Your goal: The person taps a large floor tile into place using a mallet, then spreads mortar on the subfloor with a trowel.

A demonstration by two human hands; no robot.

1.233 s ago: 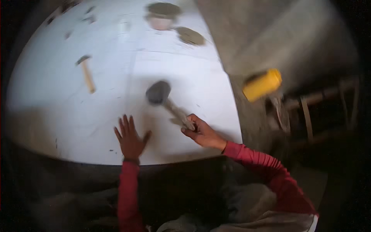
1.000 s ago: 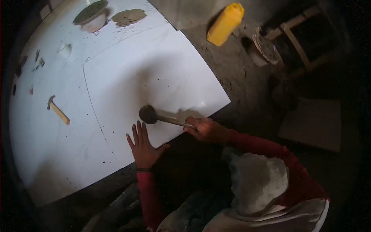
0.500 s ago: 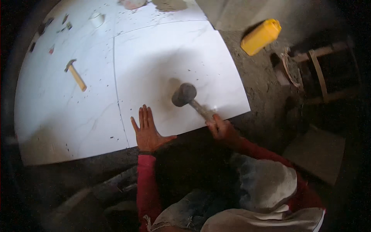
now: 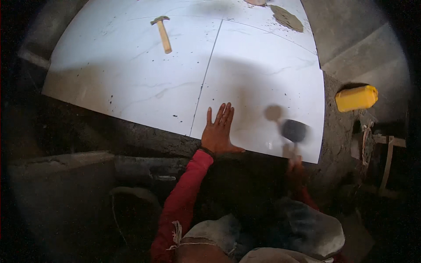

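Biggest thing in view is the white floor tile [image 4: 258, 79] on the right, a large glossy marbled slab with dark specks, butted against a second white tile [image 4: 131, 74] on the left along a thin straight joint. Near and right of them it's all rough grey screed [image 4: 337, 127], still bare.

The left arm comes up from the near edge in a red sleeve [image 4: 184, 197], slightly bent, and the left hand [image 4: 218, 131] lies palm-down on the near edge of the right tile, just right of the joint. Fingers are straight and close together, pointing away, thumb stuck out to the right. It isn't gripping anything, just pressing flat.

The right hand [image 4: 294, 164] is down in the shadow at the tile's near right corner, wrapped round the handle of a rubber mallet [image 4: 294, 130]. The mallet's dark head is blurred, hanging above the tile near its right edge, with its shadow just to the left on the surface.

Off right on the screed lies a yellow jerrycan [image 4: 356, 97] on its side. Far left, a small hammer [image 4: 163, 33] with a wooden handle rests on the left tile, and a mortar blob [image 4: 287, 18] sits at the far edge.
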